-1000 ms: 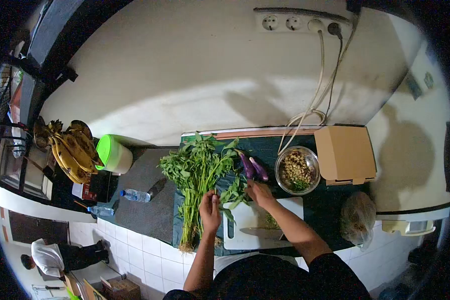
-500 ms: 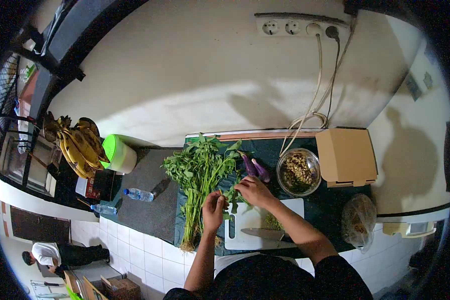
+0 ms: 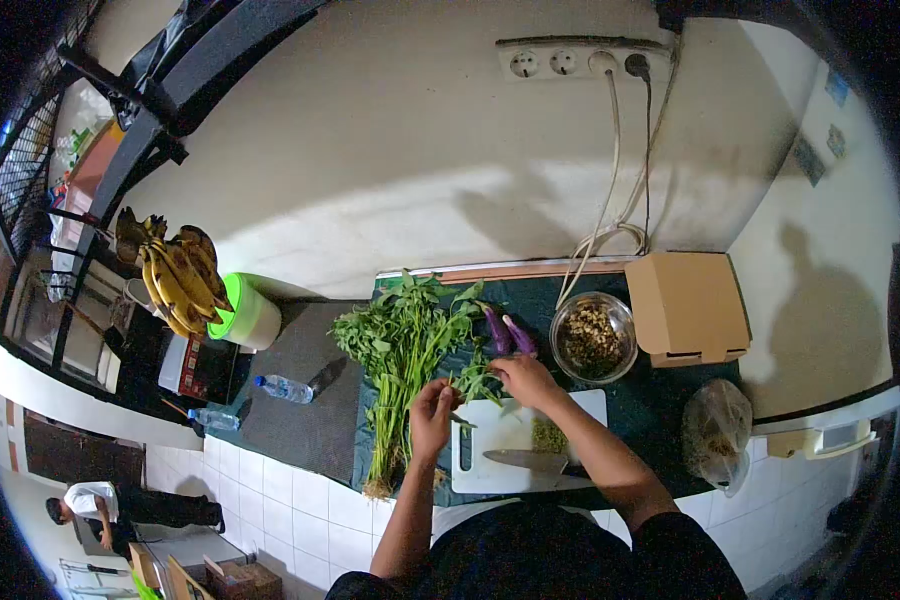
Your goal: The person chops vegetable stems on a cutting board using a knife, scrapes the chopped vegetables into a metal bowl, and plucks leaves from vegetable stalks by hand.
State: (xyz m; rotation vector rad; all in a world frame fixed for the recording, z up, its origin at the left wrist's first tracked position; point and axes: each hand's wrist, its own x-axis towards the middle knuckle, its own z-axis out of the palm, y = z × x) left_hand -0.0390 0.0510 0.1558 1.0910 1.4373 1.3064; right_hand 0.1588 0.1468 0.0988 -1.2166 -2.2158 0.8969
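Left of center in the frame, my view shows the leafy bunch (image 3: 402,345), roots toward the bottom, just left of my left hand (image 3: 433,408). That hand's fingers are pinched together around what looks like a thin stem. Immediately right, the loose leafy sprig (image 3: 476,378) lies between both grips, above the cutting board's (image 3: 490,456) upper-left part. My right hand (image 3: 522,380) closes narrowly at the sprig's right side, below the eggplants (image 3: 510,334).
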